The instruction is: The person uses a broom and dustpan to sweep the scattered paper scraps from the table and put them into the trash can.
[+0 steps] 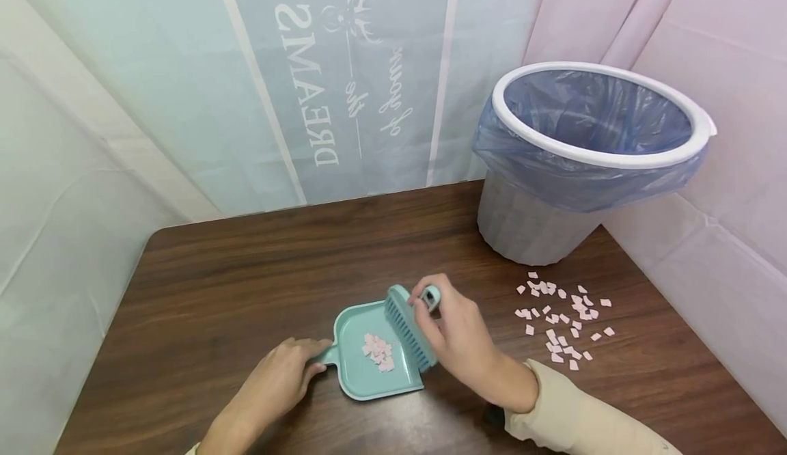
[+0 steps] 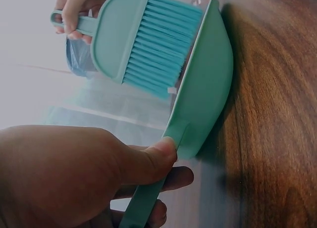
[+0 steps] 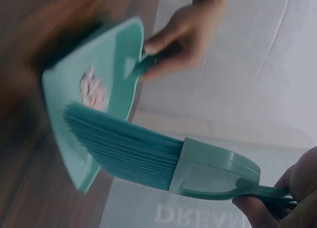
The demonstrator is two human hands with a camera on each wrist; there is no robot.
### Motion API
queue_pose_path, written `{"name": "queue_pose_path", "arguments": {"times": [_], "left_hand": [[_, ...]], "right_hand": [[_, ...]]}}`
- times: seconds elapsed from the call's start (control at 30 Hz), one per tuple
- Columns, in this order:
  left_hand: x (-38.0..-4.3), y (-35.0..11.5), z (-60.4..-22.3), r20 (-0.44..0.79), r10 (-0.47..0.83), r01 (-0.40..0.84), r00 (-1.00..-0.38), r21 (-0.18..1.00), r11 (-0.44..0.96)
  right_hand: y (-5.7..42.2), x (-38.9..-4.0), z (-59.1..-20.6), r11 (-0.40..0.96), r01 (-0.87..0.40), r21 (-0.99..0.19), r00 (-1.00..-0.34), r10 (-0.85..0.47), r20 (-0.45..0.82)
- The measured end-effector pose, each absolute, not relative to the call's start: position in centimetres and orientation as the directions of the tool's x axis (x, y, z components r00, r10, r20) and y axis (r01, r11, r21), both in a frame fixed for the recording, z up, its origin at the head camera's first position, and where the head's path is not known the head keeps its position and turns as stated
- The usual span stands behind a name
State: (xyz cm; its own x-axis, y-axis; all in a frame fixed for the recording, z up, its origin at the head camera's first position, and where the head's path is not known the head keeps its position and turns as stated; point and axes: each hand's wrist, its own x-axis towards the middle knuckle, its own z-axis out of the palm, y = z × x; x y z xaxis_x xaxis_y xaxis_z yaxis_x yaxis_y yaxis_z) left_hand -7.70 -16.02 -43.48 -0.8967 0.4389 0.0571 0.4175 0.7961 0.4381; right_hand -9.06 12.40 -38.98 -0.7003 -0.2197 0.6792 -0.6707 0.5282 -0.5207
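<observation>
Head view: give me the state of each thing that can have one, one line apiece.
Dustpan: holding a heap of pink scraps.
Loose scraps: scattered on the table.
Brush: held, bristles at the dustpan's open edge.
Bin: uncovered, lined.
Liner: draped over the bin's outside.
Left hand: gripping the dustpan.
Right hand: gripping the brush.

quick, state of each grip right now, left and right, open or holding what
Left grip: closed, holding the dustpan by its handle.
Right grip: closed, holding the brush by its handle.
</observation>
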Motion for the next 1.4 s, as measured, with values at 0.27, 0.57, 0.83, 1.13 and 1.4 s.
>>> {"name": "queue_pose_path", "arguments": {"times": [0.27,0.57,0.83,1.13,1.4], "left_hand": [[-7.8,-16.0,-43.4,0.047,0.433,0.407,-0.9,0.442,0.799],[-7.9,-16.1,-43.5,0.048,0.436,0.409,-0.899,0.448,0.795],[-7.9,-16.0,-43.6,0.042,0.431,0.402,-0.902,0.452,0.797],[-7.9,-16.1,-43.6,0.056,0.434,0.411,-0.899,0.444,0.796],[-7.8,-16.2,-43.7,0.055,0.436,0.412,-0.898,0.447,0.794]], "right_hand": [[14.8,-10.0,-39.0,0.613,-0.589,-0.527,-0.734,-0.134,0.665],[16.9,-10.3,-39.7,0.649,-0.537,-0.539,-0.753,-0.08,0.653],[19.5,-10.2,-39.6,0.713,-0.414,-0.566,-0.808,-0.001,0.59],[22.4,-9.8,-39.1,0.793,-0.34,-0.505,-0.802,0.035,0.596],[24.8,-9.5,-38.8,0.822,-0.277,-0.498,-0.813,0.075,0.577]]}}
